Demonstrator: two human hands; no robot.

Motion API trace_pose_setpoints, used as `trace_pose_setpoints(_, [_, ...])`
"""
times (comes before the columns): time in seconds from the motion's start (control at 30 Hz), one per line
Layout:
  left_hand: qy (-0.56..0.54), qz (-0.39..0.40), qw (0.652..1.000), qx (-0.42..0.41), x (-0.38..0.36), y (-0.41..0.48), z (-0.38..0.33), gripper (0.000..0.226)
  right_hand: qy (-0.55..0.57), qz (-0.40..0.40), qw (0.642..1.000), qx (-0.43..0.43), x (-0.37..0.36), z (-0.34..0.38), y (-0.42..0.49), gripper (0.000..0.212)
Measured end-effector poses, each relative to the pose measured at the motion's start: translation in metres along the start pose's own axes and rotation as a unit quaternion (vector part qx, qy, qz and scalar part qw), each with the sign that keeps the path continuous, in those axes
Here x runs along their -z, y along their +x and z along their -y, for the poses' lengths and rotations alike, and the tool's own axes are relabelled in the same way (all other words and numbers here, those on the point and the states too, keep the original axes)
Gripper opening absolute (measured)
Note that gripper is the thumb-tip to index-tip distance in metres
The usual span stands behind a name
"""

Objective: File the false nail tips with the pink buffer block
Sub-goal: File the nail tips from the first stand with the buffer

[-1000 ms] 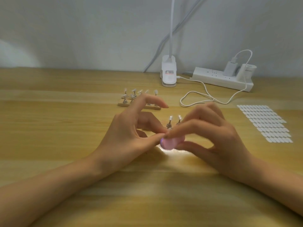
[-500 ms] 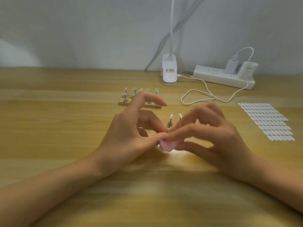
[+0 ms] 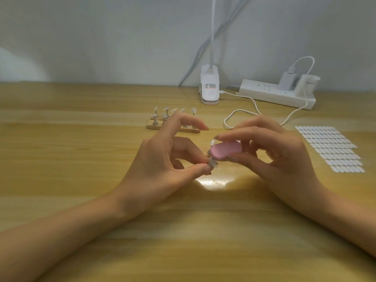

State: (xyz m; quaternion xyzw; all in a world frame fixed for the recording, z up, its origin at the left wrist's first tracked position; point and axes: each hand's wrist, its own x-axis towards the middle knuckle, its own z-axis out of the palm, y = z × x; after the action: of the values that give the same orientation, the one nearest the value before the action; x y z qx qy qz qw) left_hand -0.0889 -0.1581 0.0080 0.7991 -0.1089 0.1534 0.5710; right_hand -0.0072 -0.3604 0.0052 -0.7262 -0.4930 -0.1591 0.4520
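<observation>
Centre frame: pink buffer (image 3: 225, 150) held off the desk (image 3: 81, 159), pinched between thumb and fingers of right hand (image 3: 280, 155). Its left end sits just above a nail tip (image 3: 213, 163), pinched by left hand (image 3: 162, 159), forefinger raised. Behind, upper centre: rack (image 3: 173, 127) of more tips. Lamp base (image 3: 210, 88), power strip (image 3: 276, 94) at back. Sticker sheet (image 3: 329, 148) at right.

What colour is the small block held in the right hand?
Pink. The buffer block in the right hand shows best in the head view.
</observation>
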Motion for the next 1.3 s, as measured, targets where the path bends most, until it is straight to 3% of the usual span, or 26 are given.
trace_pose_setpoints(0.13, [-0.039,0.009,0.999,0.005,0.0,0.001,0.001,0.059,0.053,-0.018,0.998,-0.04,0.002,-0.002,0.001,0.02])
trace_pose_setpoints(0.37, [-0.069,0.01,0.998,-0.002,0.002,0.004,0.004,0.073,0.009,0.032,0.999,0.017,0.001,0.005,0.0,0.016])
trace_pose_setpoints(0.67, [-0.035,-0.009,0.999,0.003,0.001,0.003,0.003,0.062,-0.001,0.031,0.999,0.023,-0.002,0.007,0.0,0.015])
trace_pose_setpoints(1.0, [0.006,-0.005,1.0,-0.02,0.0,0.002,0.002,0.069,-0.033,0.049,0.996,0.067,-0.004,0.01,0.0,0.014])
trace_pose_setpoints(1.17, [0.026,-0.011,0.999,-0.026,-0.001,0.001,0.001,0.069,-0.134,0.01,0.987,0.087,-0.003,0.008,0.002,0.013])
trace_pose_setpoints(1.3, [0.028,-0.014,0.999,-0.028,-0.001,0.002,0.001,0.068,-0.144,0.002,0.986,0.089,-0.002,0.008,0.003,0.015])
